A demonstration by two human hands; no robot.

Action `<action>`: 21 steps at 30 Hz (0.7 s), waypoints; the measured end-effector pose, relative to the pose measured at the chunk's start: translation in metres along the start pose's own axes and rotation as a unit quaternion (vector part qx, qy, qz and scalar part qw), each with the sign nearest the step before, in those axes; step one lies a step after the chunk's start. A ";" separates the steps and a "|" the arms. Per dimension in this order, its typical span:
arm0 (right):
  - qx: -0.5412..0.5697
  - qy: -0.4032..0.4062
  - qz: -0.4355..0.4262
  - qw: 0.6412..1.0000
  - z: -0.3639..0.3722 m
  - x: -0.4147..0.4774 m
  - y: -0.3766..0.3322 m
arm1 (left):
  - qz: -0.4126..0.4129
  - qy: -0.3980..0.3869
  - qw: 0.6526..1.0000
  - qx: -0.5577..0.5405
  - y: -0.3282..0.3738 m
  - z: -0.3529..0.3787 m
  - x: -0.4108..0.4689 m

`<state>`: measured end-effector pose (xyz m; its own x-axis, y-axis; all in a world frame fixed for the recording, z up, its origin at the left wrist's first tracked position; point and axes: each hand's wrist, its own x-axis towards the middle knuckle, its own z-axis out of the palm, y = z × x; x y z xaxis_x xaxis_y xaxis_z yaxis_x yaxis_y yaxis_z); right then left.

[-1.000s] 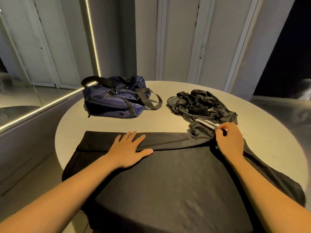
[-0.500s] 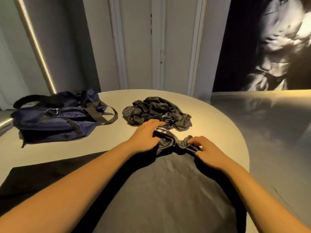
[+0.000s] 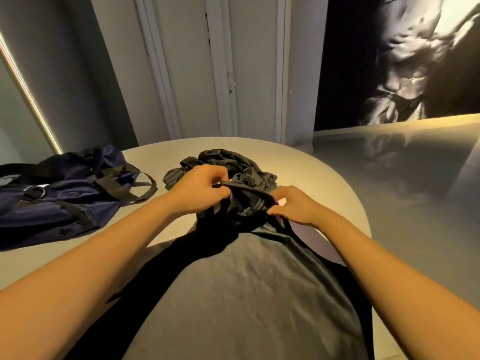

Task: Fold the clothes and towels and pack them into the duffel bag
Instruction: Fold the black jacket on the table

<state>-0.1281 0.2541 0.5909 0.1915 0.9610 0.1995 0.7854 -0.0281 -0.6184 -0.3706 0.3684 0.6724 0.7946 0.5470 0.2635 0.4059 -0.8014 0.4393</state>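
**Both Hands Holding the Far End of the Black Garment**

The black garment (image 3: 246,294) lies spread across the near part of the round worktop (image 3: 311,178) and runs under both forearms. Its far end is gathered into a bunch and raised slightly off the surface.

- Left hand (image 3: 200,188): the fingers are curled, and the grip pinches the upper edge of the bunched fabric on its left side.
- Right hand (image 3: 293,203): the fingers are curled, and the grip pinches the same bunch on its right side. The two hands are near each other, with the gathered cloth between them.

A crumpled pile (image 3: 233,162) of shiny black clothing sits on the worktop just beyond the hands. Whether it touches the held fabric cannot be told.

The duffel bag (image 3: 65,203), dark blue with black straps (image 3: 145,189), lies slumped on the left side of the worktop, well apart from the garment's held end. A metal ring (image 3: 33,192) shows on its upper face. Whether its opening is unzipped cannot be told.

Pale panelled doors (image 3: 220,74) stand behind the worktop. A lit strip (image 3: 28,100) runs diagonally at the left.
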 end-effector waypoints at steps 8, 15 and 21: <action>0.152 -0.048 0.164 0.973 -0.023 0.030 -0.004 | 0.028 0.048 0.985 0.163 0.027 -0.005 -0.027; 0.112 -0.098 0.215 0.965 -0.025 0.021 0.016 | -0.109 0.025 0.982 0.150 0.038 0.004 -0.042; 0.089 -0.094 0.250 0.960 -0.032 0.014 0.027 | -0.099 0.066 0.987 0.111 0.065 0.010 -0.052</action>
<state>-0.0853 0.2579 0.6015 0.3964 0.8725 -0.2857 0.5068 -0.4675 -0.7243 -0.3812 0.2853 0.6788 0.6302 0.7133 0.3068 0.6476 -0.7008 0.2992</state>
